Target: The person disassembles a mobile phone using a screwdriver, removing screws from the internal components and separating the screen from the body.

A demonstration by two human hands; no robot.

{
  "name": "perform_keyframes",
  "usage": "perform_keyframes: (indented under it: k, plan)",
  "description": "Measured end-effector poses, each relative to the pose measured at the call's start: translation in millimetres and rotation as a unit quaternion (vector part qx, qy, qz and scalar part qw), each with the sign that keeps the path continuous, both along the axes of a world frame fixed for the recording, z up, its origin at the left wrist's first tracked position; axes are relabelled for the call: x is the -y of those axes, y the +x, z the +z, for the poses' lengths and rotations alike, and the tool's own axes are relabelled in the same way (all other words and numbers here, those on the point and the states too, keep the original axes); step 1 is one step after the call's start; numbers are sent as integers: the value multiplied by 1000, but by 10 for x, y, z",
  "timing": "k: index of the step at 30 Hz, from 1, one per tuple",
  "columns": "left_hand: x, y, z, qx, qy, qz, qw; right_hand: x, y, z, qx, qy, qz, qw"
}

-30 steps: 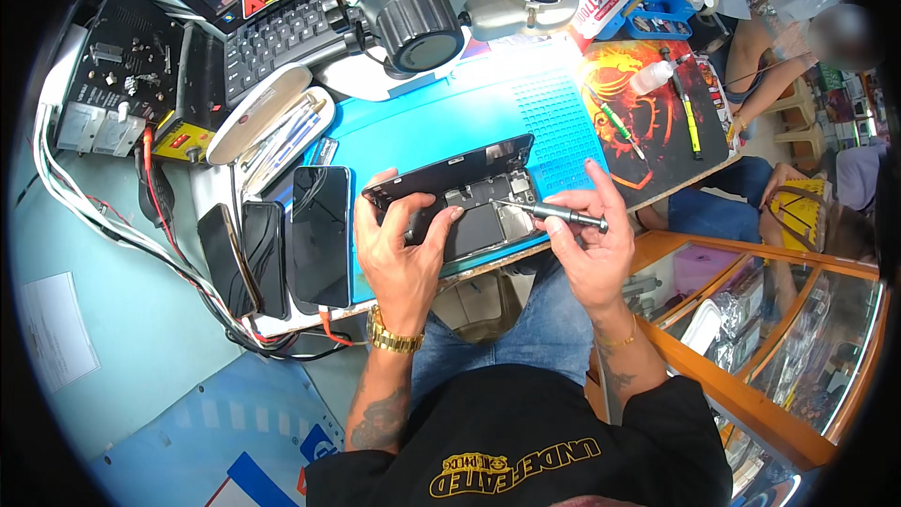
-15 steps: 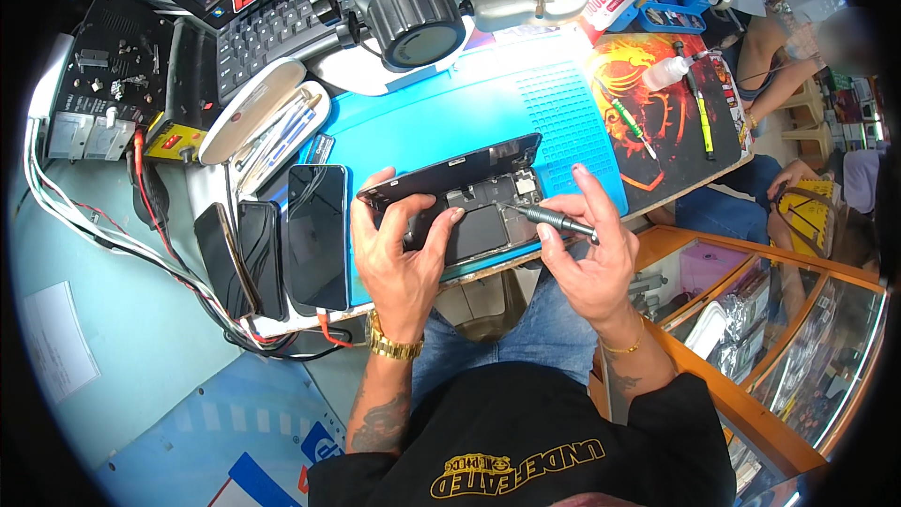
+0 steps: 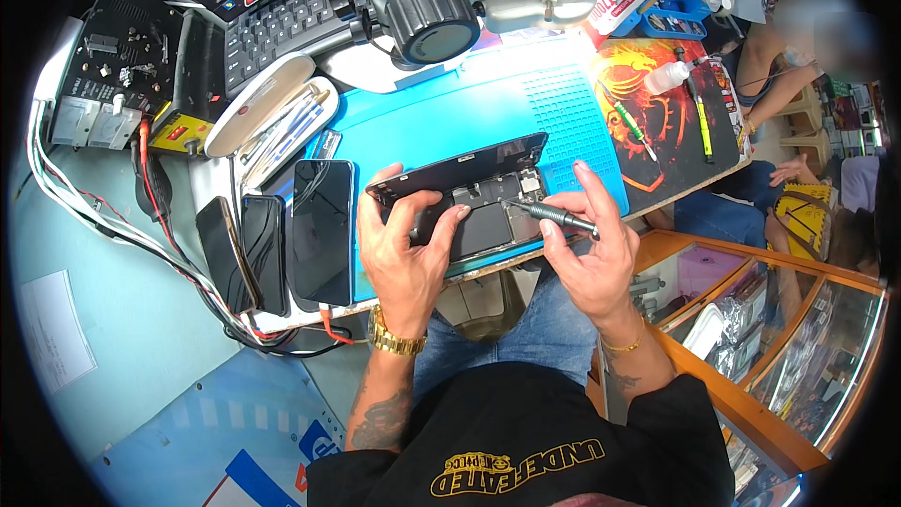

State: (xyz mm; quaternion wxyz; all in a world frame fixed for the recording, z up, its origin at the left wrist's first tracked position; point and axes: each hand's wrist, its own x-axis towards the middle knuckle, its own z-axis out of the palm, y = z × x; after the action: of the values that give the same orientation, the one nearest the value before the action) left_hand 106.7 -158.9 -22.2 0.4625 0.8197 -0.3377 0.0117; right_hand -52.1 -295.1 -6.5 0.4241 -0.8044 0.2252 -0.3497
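An opened smartphone [image 3: 483, 230] lies at the near edge of the blue work mat [image 3: 413, 113], its battery and inner boards bare. Its screen panel [image 3: 460, 167] is tilted up along the far side. My left hand [image 3: 409, 246] grips the phone's left end, fingers behind the raised screen and thumb over the inside. Between the thumb and fingers of my right hand [image 3: 593, 249] is a dark precision screwdriver [image 3: 563, 217]. Its tip points left into the phone's upper inner part; whether it touches a screw is too small to tell. My right index finger is raised off the handle.
Left of the mat lie a dark phone [image 3: 323, 230], two more phones, cables and an open case [image 3: 282, 122] of tools. A microscope [image 3: 432, 23] and laptop [image 3: 282, 28] stand behind. Right are a green screwdriver [image 3: 634, 129], a dropper bottle [image 3: 668, 76] and a glass cabinet [image 3: 732, 319]. Another person sits at right.
The view has shifted slightly. The screwdriver tip sits a little further left and up relative to the phone's inside. Both hands keep their holds. At right, the other person's hand has moved.
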Motion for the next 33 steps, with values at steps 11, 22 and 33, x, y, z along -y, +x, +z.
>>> perform_keyframes:
  k: [11, 22, 33]
  plan:
    - [-30, 17, -46, 48, -3, 3, 999, 144, 274, 508, -118, -168, 111, 973]
    - [-5, 32, -133, 69, -53, -12, 996, 270, 369, 588, -162, -287, 163, 930]
    - [-18, 55, -137, 73, -54, -15, 996, 410, 494, 526, -170, -348, 156, 909]
